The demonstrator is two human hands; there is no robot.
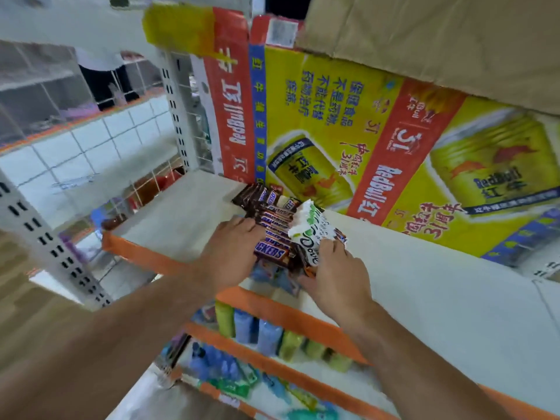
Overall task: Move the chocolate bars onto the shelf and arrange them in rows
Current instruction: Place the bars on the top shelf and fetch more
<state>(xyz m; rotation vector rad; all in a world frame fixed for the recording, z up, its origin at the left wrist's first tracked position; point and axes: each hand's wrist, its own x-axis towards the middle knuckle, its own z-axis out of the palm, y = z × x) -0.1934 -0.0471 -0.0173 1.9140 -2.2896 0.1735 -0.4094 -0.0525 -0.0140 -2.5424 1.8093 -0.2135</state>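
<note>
A: Where are the bars (272,225)?

B: Centre of the frame, on the shelf (181,213). They form 1 row running from the front edge back to the Red Bull carton (348,131).

A: And the hands?

B: Apart, 1 on each side of the row. The left hand (233,247) has bent fingers against the row's left flank; I cannot tell whether it grips or only pushes. The right hand (336,268) pinches a white Dove pack (309,234), which is tilted against the row's right side.

A: How far along is it?

B: Partway, I judge. Only 1 row stands, and the hands look to be squaring it. The Dove pack is not laid down yet, so further rows are probably left. No other supply of bars shows.

A: Counts?

B: Roughly 8 to 10 Snickers, too blurred and overlapped for an exact figure. Also 1 Dove pack, 2 hands, 1 brown box (439,40) at the upper right, and several bottles (257,328) on a lower shelf, lower centre.
</note>
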